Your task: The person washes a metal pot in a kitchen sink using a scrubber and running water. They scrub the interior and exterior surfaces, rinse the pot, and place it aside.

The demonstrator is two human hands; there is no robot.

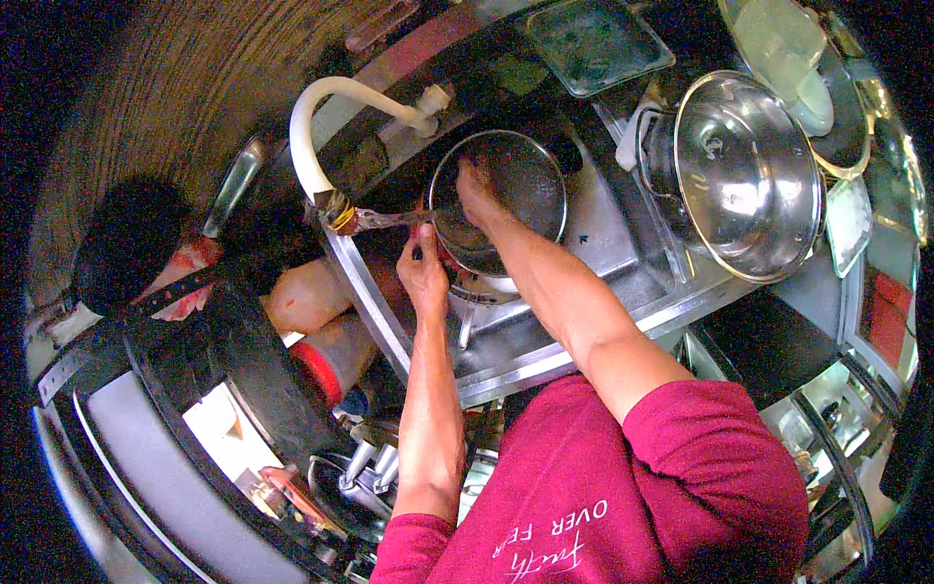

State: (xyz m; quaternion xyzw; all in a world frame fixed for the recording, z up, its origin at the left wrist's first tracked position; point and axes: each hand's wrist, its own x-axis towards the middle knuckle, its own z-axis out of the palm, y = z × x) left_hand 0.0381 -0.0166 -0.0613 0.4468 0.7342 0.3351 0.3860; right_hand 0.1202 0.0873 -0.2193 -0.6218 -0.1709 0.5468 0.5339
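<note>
A round metal pot (540, 171) with a shiny rim stands tilted in the stainless steel sink (606, 233). My right hand (478, 193) reaches inside it; the fingers are partly hidden and blurred, so whether they hold anything does not show. At the pot's left edge is my left hand (425, 274), thumb up against the rim and fingers around the side. A white curved faucet (310, 146) ends in a wrapped outlet with yellow bands, and a strip of clear plastic or water stretches from it to the pot. Below the pot a metal handle (467, 321) lies in the sink.
Right of the sink stands a large steel pot (751, 175) with a looped handle. Behind it are a translucent bowl (781, 51) and a pale lid (848, 225). A rectangular glass tray (598, 47) lies behind the sink. The sink's raised metal edge (584, 358) runs before me.
</note>
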